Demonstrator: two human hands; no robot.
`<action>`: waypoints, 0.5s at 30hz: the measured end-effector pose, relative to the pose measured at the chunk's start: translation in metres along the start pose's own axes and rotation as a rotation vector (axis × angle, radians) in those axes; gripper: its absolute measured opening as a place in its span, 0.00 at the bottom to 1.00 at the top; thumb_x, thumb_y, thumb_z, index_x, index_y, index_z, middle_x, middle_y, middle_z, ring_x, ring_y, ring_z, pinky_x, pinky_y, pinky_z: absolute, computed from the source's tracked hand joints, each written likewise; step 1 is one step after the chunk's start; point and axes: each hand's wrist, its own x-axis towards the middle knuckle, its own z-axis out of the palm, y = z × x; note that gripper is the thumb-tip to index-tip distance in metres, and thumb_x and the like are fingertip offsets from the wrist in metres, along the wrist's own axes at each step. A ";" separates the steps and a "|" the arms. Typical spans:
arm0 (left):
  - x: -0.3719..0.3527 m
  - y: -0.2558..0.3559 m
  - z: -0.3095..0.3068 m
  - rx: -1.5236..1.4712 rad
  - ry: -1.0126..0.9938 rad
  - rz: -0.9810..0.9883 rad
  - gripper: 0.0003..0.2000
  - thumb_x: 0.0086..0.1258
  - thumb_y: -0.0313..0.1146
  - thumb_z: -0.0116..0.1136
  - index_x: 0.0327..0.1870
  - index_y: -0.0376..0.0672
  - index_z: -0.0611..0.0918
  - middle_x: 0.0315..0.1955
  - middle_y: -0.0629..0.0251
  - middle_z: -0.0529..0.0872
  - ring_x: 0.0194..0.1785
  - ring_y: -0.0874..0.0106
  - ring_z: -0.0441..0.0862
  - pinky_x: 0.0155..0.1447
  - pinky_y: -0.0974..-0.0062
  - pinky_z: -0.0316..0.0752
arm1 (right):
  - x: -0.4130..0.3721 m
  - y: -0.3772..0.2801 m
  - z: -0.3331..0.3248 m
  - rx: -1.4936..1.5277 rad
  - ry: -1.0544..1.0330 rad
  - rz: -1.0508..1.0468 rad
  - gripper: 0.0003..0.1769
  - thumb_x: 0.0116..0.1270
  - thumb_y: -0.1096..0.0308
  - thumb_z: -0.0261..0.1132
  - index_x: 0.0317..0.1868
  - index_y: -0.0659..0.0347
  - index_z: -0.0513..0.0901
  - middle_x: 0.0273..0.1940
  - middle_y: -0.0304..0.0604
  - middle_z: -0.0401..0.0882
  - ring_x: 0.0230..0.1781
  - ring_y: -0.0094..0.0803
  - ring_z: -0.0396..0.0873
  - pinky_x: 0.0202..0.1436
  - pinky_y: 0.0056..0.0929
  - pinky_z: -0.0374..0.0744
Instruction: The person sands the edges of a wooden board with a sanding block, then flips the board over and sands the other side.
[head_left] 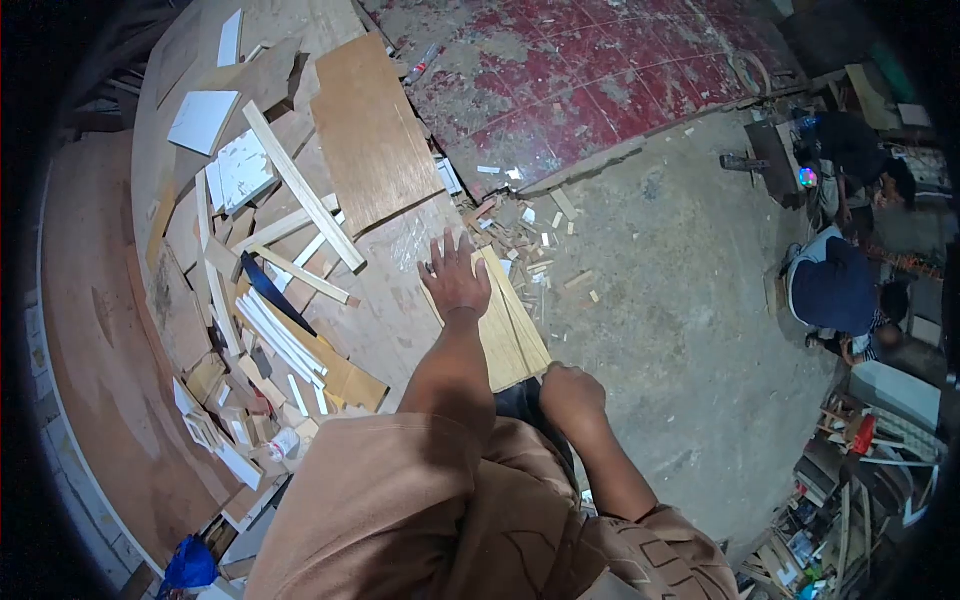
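Flat on a pale wooden board (pixel 505 345), my left hand (pixel 458 278) has its fingers spread near the board's far end. A dark lengthwise line runs along the board's right part. My right hand (pixel 574 396) is closed in a fist beside the near right corner of the board. Whatever it grips is hidden by the fingers. Something dark shows between the board and my body; I cannot tell what it is.
A brown plywood panel (pixel 375 130), wood strips (pixel 300 185) and white boards (pixel 204 122) lie on the worktable at the left. Wood scraps litter the concrete floor (pixel 660 300). Two people (pixel 835 285) are at the far right, near piled scrap (pixel 840 500).
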 end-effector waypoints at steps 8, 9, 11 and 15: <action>0.001 -0.001 0.008 0.000 0.016 0.003 0.29 0.72 0.47 0.46 0.74 0.54 0.63 0.77 0.65 0.55 0.79 0.59 0.48 0.76 0.42 0.42 | -0.030 0.011 0.012 0.154 0.002 0.162 0.14 0.69 0.66 0.52 0.43 0.68 0.79 0.34 0.64 0.83 0.41 0.60 0.84 0.44 0.54 0.81; 0.001 -0.002 0.009 0.002 0.028 0.004 0.29 0.72 0.47 0.46 0.74 0.53 0.64 0.77 0.65 0.55 0.79 0.59 0.49 0.76 0.42 0.42 | -0.026 0.009 0.014 0.153 0.001 0.160 0.14 0.69 0.66 0.52 0.43 0.68 0.79 0.34 0.64 0.83 0.41 0.60 0.84 0.44 0.54 0.81; 0.001 -0.002 0.006 -0.001 0.015 -0.004 0.29 0.72 0.47 0.46 0.74 0.53 0.64 0.77 0.65 0.55 0.79 0.59 0.48 0.76 0.42 0.42 | -0.007 0.006 0.027 0.173 0.038 0.100 0.13 0.67 0.69 0.51 0.43 0.69 0.78 0.36 0.67 0.83 0.39 0.62 0.84 0.44 0.55 0.80; 0.002 0.000 0.002 0.032 -0.057 -0.034 0.30 0.72 0.50 0.45 0.75 0.57 0.62 0.78 0.69 0.51 0.80 0.61 0.46 0.76 0.43 0.40 | 0.089 -0.017 0.060 0.163 0.139 0.016 0.13 0.66 0.69 0.52 0.42 0.68 0.80 0.37 0.63 0.84 0.42 0.59 0.84 0.46 0.52 0.81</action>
